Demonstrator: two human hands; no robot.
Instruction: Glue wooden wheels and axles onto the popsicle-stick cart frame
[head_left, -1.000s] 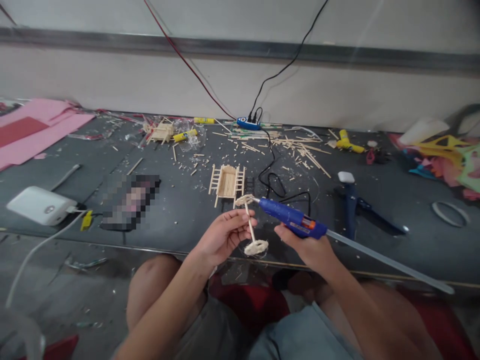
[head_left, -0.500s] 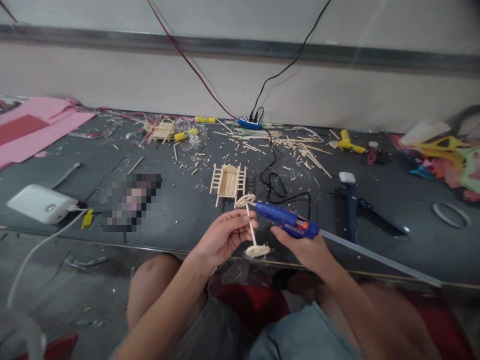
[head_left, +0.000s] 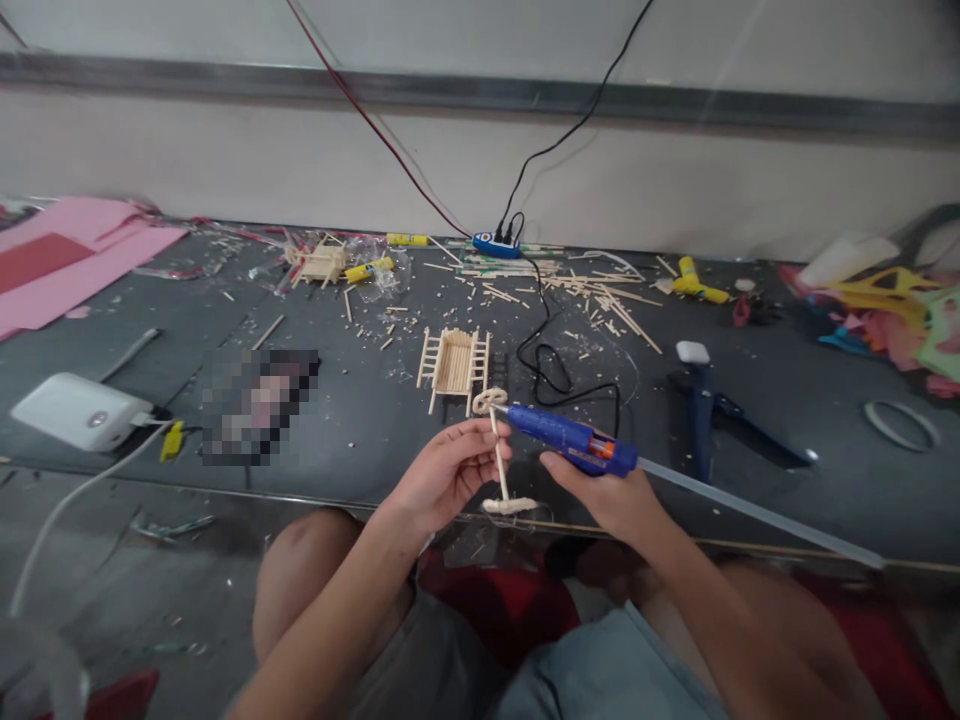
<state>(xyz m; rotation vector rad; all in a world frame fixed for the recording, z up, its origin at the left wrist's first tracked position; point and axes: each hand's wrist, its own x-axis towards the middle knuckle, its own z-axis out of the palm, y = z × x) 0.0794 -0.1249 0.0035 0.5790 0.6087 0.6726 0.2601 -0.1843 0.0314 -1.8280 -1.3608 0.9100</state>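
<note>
Axle (head_left: 498,455), a thin stick with a small wheel at each end, stood nearly upright just above the table's (head_left: 360,420) near edge, and we saw it pinched at mid-length between the thumb and fingertips (head_left: 501,437) of the left hand (head_left: 450,470). Its upper wheel (head_left: 489,400) rose clear above those fingers; its lower wheel (head_left: 510,506) hung below them, free of the palm. We saw the right hand (head_left: 607,490) clamped around a blue glue gun (head_left: 570,440), fingers wrapped tight on the grip, the nozzle touching the upper wheel. A clear glue stick (head_left: 757,515) jutted from the gun's back toward the right. Just beyond the upper wheel a small stick cart (head_left: 454,362) lay on the table, and the gun's black cord (head_left: 547,370) looped beside it.
</note>
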